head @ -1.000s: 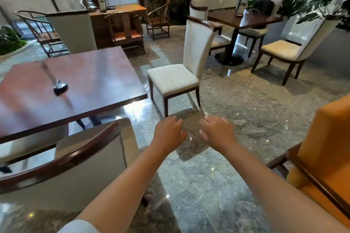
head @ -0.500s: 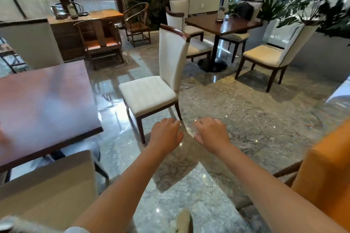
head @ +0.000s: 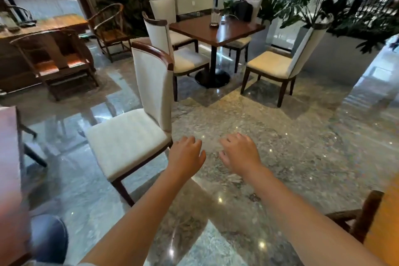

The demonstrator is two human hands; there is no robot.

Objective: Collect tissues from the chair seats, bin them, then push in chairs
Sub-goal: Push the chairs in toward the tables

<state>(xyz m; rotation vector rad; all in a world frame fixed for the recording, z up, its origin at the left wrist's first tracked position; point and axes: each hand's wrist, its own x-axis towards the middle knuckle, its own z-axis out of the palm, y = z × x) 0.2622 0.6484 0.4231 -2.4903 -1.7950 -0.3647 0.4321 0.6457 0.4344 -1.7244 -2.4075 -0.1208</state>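
Note:
A white upholstered chair with dark wooden legs stands pulled out from the reddish table at the left edge; its seat is bare. My left hand hovers just right of the seat's rear corner, fingers loosely curled, holding nothing. Beside it my right hand hangs over the floor, fingers relaxed and empty. No tissue shows on any seat. Further back a cream-seated chair stands away from the far dark table.
Two more white chairs stand at the far table's left side. A wooden desk and armchair are at the back left. An orange chair is at my lower right. Planters line the right wall. Polished stone floor lies between.
The view has swung right and moved closer to the white chair. The near table has slid to the left edge. Both hands stay in front of me, fingers a little looser.

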